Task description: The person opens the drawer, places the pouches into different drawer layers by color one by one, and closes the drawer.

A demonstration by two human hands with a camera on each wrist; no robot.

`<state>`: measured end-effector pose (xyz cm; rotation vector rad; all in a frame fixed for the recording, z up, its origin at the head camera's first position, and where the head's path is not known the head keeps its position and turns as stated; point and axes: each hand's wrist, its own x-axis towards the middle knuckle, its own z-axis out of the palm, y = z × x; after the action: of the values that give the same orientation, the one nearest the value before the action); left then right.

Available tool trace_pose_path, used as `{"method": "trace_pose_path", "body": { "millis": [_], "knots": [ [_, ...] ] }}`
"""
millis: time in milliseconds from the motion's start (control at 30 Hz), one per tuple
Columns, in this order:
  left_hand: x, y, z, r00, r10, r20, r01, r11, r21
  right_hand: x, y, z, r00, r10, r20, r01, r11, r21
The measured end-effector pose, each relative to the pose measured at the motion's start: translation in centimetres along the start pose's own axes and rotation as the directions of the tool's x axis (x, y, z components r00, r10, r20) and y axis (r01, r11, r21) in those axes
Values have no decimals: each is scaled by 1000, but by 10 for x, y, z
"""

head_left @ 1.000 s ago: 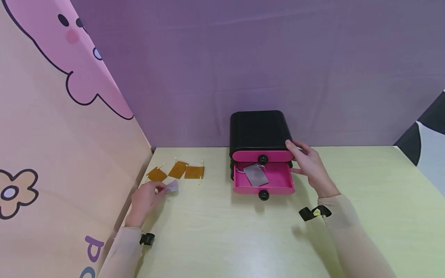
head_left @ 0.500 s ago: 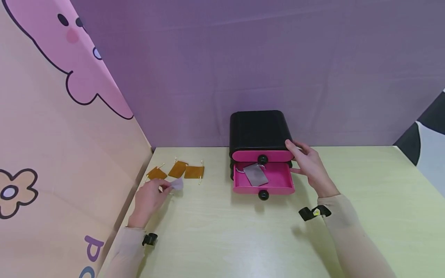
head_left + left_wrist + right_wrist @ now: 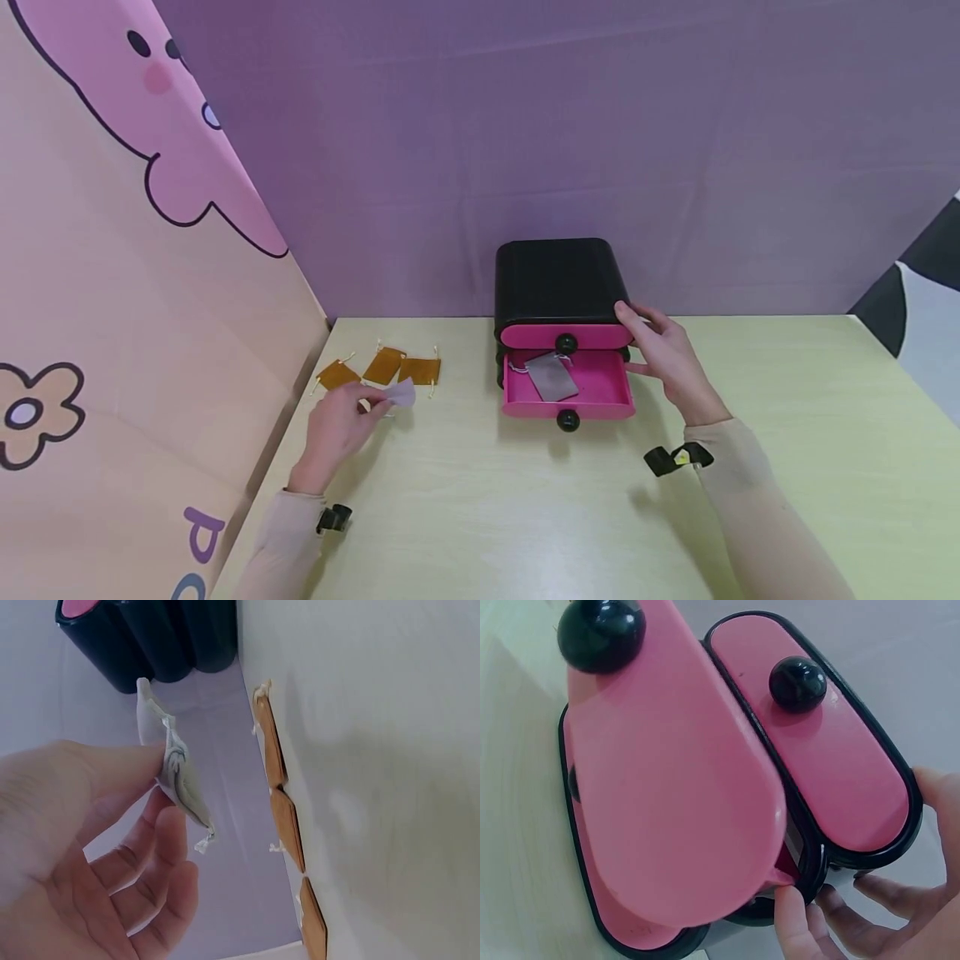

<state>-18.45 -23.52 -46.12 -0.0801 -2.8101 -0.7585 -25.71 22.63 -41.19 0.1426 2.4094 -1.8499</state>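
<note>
My left hand pinches a pale grey drawstring pouch between thumb and fingers, above the table at the left. In the left wrist view the pouch is seen nearly edge-on, its cord ends knotted. A black drawer cabinet with pink drawers stands at the back. Its middle drawer is pulled out, and a darker grey pouch lies inside. With thumb at the top tier's edge and fingers below, my right hand grips the cabinet's right side. Top and bottom drawers are pushed in.
Three brown drawstring pouches lie in a row at the back left of the table. A purple backdrop rises right behind the cabinet. A patterned side panel borders the table's left edge.
My left hand has moved a little to the right with the pale grey pouch, passing in front of the brown ones. The right hand and the cabinet have stayed in place.
</note>
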Motion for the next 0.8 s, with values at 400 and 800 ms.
{"method": "trace_pose_path", "body": {
  "millis": [400,800],
  "knots": [
    [-1,19,11,994,112,3,-112,994,14,1,1,-1,1000,-3,-5,3,1000,0],
    [-1,40,20,975,223,-22,-223,975,7,1,2,-1,1000,1,-11,-1,1000,1]
  ]
}}
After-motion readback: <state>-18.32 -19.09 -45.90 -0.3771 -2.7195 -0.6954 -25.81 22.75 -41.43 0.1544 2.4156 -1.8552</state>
